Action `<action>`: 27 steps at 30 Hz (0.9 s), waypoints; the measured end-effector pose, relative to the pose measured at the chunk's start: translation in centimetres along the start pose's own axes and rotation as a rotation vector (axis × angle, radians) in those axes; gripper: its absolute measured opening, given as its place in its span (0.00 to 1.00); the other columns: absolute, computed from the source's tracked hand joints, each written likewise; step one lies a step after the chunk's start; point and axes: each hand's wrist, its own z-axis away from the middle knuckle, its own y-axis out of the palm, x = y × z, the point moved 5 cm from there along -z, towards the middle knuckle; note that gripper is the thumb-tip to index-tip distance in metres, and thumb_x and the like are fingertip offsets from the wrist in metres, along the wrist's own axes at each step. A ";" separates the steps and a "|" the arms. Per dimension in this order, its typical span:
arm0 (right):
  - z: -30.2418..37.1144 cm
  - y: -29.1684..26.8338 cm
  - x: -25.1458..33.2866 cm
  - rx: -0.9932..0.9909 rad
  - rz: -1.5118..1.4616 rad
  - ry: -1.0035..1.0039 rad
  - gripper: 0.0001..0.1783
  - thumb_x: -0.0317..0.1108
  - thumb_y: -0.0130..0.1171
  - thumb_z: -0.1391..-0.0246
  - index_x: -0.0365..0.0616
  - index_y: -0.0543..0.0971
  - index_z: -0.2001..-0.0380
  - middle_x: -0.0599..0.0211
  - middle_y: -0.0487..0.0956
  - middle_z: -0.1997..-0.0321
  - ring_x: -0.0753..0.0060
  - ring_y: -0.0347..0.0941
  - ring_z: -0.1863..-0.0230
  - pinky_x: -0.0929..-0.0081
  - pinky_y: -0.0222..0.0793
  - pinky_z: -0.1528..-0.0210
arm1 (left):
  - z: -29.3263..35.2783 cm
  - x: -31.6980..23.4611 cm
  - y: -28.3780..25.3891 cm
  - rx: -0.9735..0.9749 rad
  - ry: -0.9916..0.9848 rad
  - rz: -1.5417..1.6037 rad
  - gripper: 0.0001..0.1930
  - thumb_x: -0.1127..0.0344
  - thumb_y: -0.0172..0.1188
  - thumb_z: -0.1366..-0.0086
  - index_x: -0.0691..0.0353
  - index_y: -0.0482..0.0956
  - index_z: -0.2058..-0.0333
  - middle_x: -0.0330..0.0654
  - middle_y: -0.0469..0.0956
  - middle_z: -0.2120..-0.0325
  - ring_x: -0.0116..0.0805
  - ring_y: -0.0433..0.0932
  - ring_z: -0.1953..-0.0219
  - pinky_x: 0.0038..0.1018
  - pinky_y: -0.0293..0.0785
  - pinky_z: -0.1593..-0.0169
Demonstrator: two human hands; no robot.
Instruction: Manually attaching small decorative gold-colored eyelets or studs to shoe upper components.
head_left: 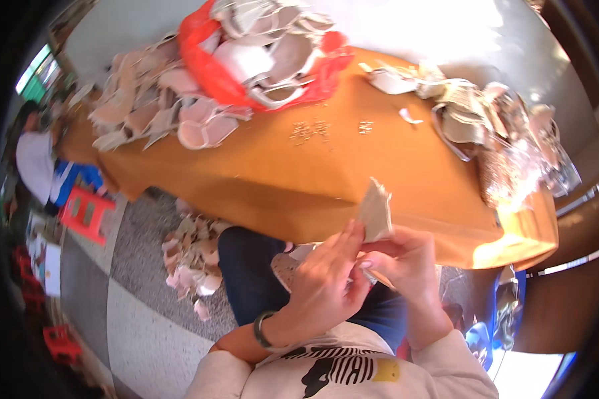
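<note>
At the far left, a seated person in a white top is seen beside one red plastic stool on the grey tiled floor. Further right, a heap of pale shoe pieces is spread over the left end of the orange tabletop, and a smaller pile of like pieces lies on the floor below its edge. One red plastic bag, filled with white shoe parts, is set on the tabletop near the middle. Small shiny bits are scattered on the bare orange surface. In front of the tabletop edge, one flat beige piece is held between two hands: the left hand, a dark band at its wrist, is laid with fingers against the lower side of the piece, and the right hand is pinched on its lower end. The piece is held upright above the lap, its long axis near vertical, its pointed top tilted slightly left, away from the person. At the right, another heap of white and glittery shoe parts covers the tabletop's end.
</note>
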 end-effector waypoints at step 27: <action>-8.3 -18.0 -4.5 -0.738 1.005 -0.072 0.32 0.46 0.75 0.63 0.45 0.79 0.53 0.56 0.80 0.59 0.53 0.76 0.55 0.61 0.70 0.53 | -13.0 7.7 9.1 0.248 -0.085 -0.563 0.35 0.72 0.67 0.48 0.60 0.69 0.39 0.59 0.67 0.39 0.53 0.68 0.38 0.41 0.63 0.35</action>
